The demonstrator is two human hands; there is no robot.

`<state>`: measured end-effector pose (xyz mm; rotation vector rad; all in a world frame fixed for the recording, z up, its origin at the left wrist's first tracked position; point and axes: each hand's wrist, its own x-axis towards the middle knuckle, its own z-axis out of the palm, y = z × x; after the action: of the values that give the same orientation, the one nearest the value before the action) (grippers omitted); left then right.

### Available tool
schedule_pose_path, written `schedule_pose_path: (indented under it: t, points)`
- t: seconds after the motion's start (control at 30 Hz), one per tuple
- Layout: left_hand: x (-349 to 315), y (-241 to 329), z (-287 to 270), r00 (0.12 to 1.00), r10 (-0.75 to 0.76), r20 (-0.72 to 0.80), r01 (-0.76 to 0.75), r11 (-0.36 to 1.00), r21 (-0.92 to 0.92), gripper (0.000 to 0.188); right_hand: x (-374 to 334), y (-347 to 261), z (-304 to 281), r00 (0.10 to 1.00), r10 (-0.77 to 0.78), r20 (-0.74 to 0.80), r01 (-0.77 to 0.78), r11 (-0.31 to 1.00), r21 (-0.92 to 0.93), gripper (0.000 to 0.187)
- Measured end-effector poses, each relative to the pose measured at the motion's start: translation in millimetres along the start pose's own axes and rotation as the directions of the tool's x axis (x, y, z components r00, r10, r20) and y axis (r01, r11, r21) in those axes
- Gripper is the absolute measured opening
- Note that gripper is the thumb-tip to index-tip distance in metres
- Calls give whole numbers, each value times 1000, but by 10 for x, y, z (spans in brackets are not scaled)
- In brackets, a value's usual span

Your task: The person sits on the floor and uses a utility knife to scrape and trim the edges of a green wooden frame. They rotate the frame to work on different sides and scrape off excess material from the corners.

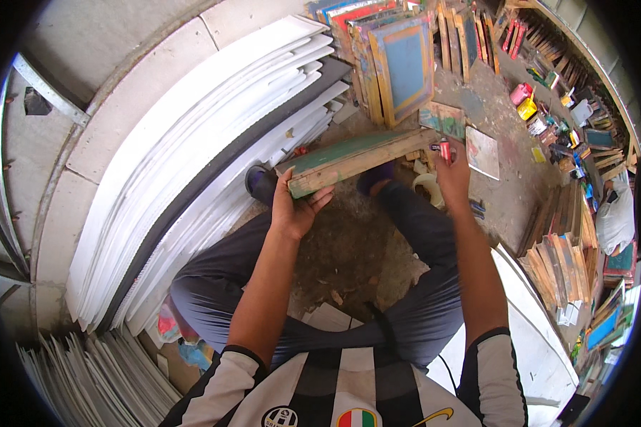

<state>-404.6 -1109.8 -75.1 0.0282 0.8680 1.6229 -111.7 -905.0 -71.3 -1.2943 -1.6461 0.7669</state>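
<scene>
A wooden screen frame (363, 162) with a green panel is tilted up in front of me, its bare wood side facing me. My left hand (297, 212) grips its left end, thumb on the near side and fingers underneath. At the frame's right end, my right hand (454, 176) is closed round a small red bottle-like object (445, 149) with a dark tip. That tip is close to the frame's corner; whether they touch I cannot tell. Under my right forearm, partly hidden, stands a pale bucket (428, 191).
White sheets (192, 142) are piled on the left. Several framed screens (406, 67) lean together at the far side. Wooden frames (559, 267) and paint containers (527, 107) crowd the right. Two small panels (483, 151) lie on the floor beyond my right hand. A white board (538, 334) lies at lower right.
</scene>
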Motion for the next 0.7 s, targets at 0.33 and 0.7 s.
schedule_pose_path:
  t: [0.33, 0.7]
  points:
    - [8, -33, 167, 981, 32, -191, -64, 985, -163, 46, -1480, -1004, 337, 869, -254, 425, 158, 956, 249, 45]
    - [-37, -138, 171, 993, 118, -27, -121, 970, -211, 59, -1589, -1105, 478, 863, -219, 455, 199, 976, 91, 39]
